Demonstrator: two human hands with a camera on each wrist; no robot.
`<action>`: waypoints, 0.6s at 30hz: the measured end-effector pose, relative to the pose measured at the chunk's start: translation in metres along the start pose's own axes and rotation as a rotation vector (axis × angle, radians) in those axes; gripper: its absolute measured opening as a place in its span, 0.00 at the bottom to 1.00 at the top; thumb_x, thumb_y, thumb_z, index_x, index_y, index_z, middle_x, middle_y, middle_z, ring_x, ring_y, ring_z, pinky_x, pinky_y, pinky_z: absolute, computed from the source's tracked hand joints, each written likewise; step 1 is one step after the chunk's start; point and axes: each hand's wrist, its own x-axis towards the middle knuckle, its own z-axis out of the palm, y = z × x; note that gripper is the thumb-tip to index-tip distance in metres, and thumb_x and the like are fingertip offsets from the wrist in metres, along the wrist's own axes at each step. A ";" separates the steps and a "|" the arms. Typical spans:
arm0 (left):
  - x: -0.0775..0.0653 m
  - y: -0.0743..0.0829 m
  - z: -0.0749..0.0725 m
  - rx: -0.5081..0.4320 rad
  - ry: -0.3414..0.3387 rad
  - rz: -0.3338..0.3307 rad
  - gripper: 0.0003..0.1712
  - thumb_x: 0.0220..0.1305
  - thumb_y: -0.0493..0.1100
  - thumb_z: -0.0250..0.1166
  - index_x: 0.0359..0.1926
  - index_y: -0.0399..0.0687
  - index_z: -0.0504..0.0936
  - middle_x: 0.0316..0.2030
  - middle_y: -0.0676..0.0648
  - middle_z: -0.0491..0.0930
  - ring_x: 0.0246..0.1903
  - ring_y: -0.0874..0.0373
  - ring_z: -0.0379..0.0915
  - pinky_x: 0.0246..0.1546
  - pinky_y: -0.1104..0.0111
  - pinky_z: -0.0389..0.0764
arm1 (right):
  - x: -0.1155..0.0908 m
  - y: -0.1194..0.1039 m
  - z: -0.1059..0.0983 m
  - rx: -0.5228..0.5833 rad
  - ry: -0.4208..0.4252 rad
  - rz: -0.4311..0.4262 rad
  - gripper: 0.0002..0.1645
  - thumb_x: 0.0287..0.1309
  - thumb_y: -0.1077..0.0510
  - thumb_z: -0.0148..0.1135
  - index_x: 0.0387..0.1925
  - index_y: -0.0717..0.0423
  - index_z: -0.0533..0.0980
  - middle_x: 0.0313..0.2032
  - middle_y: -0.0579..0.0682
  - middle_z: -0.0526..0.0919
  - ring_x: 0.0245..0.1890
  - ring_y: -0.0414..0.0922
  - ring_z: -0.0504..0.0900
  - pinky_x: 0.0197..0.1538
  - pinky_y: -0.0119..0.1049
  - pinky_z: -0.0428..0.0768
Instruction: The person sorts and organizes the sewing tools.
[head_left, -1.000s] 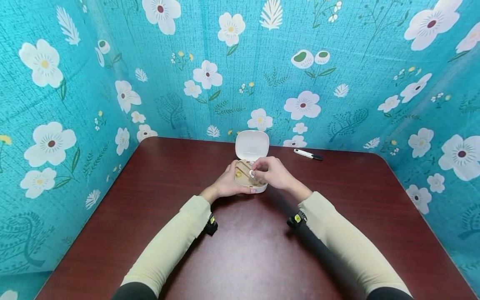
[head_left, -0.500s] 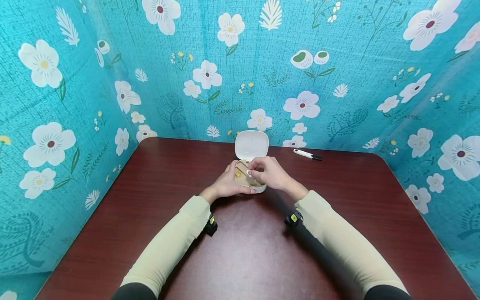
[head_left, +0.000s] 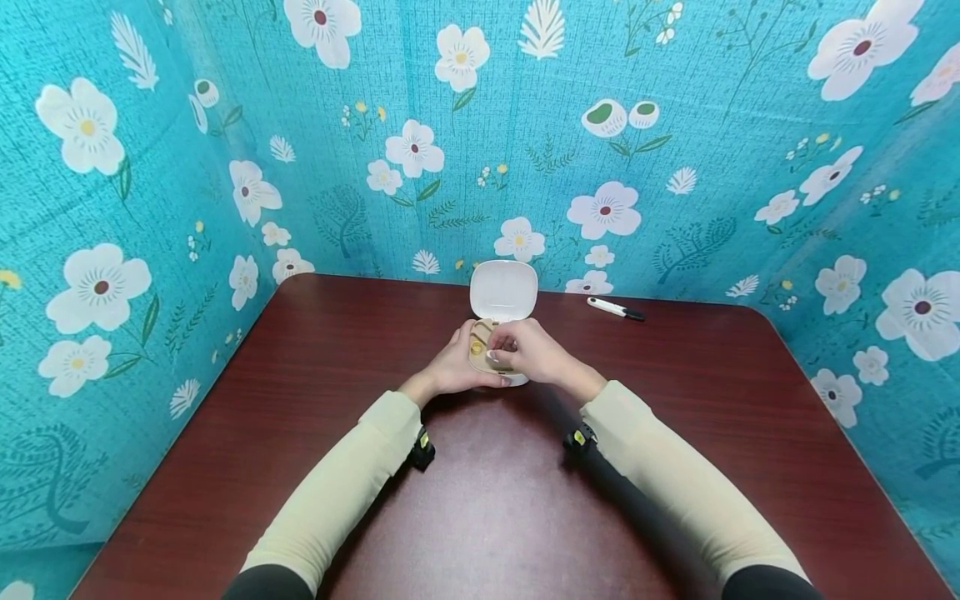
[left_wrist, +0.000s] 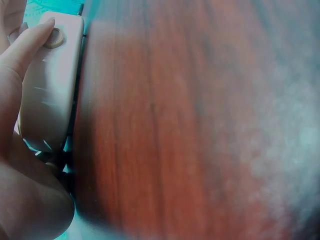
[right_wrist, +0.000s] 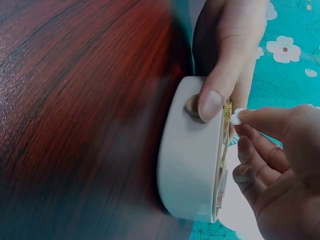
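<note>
A white jewelry box [right_wrist: 190, 155] stands on the table with its lid [head_left: 504, 290] raised at the back. Beige lining shows inside, with a gold ring [head_left: 477, 347] at the left. My left hand [head_left: 453, 368] grips the box from its left side, the thumb on the front wall beside a round gold-brown catch [left_wrist: 55, 38]. Over the box's interior, my right hand [head_left: 542, 354] pinches a small white petal-shaped piece [right_wrist: 236, 117] between thumb and fingertip. That piece is close to a gold band [right_wrist: 227, 114] at the box's rim. The right hand hides much of the lining.
A white and black marker [head_left: 615, 308] lies on the dark red-brown table [head_left: 480, 508], right of the box. Behind the table hangs a teal flowered cloth [head_left: 420, 75], which also covers both sides.
My right hand has shifted left and slightly nearer across the box, carrying the white piece toward the gold ring's side. The left hand and the box have stayed in place.
</note>
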 end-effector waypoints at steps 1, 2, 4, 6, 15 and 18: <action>0.000 0.000 0.000 0.000 -0.001 -0.003 0.66 0.42 0.59 0.85 0.74 0.51 0.53 0.62 0.43 0.63 0.56 0.52 0.70 0.60 0.59 0.72 | 0.001 0.000 0.001 -0.005 -0.003 -0.002 0.02 0.62 0.63 0.70 0.34 0.59 0.84 0.28 0.44 0.85 0.30 0.39 0.82 0.39 0.37 0.80; 0.000 0.000 0.000 0.000 -0.004 -0.006 0.66 0.42 0.59 0.85 0.74 0.51 0.53 0.62 0.43 0.63 0.56 0.52 0.70 0.60 0.58 0.72 | 0.001 -0.001 0.001 -0.008 -0.009 -0.002 0.02 0.62 0.63 0.70 0.35 0.59 0.84 0.27 0.44 0.85 0.30 0.39 0.81 0.38 0.37 0.80; 0.001 -0.001 0.000 -0.001 -0.005 -0.005 0.65 0.42 0.58 0.85 0.74 0.51 0.53 0.63 0.42 0.63 0.56 0.51 0.70 0.60 0.58 0.72 | 0.002 -0.001 0.003 -0.015 -0.018 -0.003 0.02 0.61 0.63 0.71 0.35 0.59 0.84 0.27 0.43 0.85 0.30 0.38 0.81 0.38 0.37 0.80; 0.001 -0.002 0.000 -0.002 -0.010 -0.005 0.65 0.42 0.57 0.85 0.74 0.51 0.53 0.63 0.42 0.63 0.57 0.51 0.70 0.60 0.58 0.72 | 0.003 -0.001 0.004 -0.021 -0.025 -0.005 0.03 0.61 0.63 0.71 0.36 0.60 0.84 0.27 0.43 0.84 0.29 0.37 0.81 0.38 0.36 0.80; 0.002 -0.003 -0.001 0.009 -0.009 -0.001 0.67 0.42 0.60 0.84 0.75 0.51 0.52 0.63 0.43 0.63 0.58 0.52 0.69 0.61 0.58 0.72 | 0.002 -0.003 0.000 -0.040 -0.037 -0.008 0.03 0.62 0.63 0.72 0.37 0.57 0.85 0.29 0.43 0.85 0.29 0.38 0.81 0.38 0.37 0.80; 0.001 -0.002 -0.001 0.009 -0.005 -0.002 0.66 0.42 0.61 0.84 0.74 0.52 0.53 0.62 0.44 0.64 0.57 0.52 0.70 0.60 0.57 0.72 | 0.000 -0.002 -0.004 -0.050 -0.045 -0.007 0.03 0.62 0.62 0.72 0.38 0.57 0.85 0.30 0.43 0.85 0.31 0.39 0.81 0.40 0.38 0.80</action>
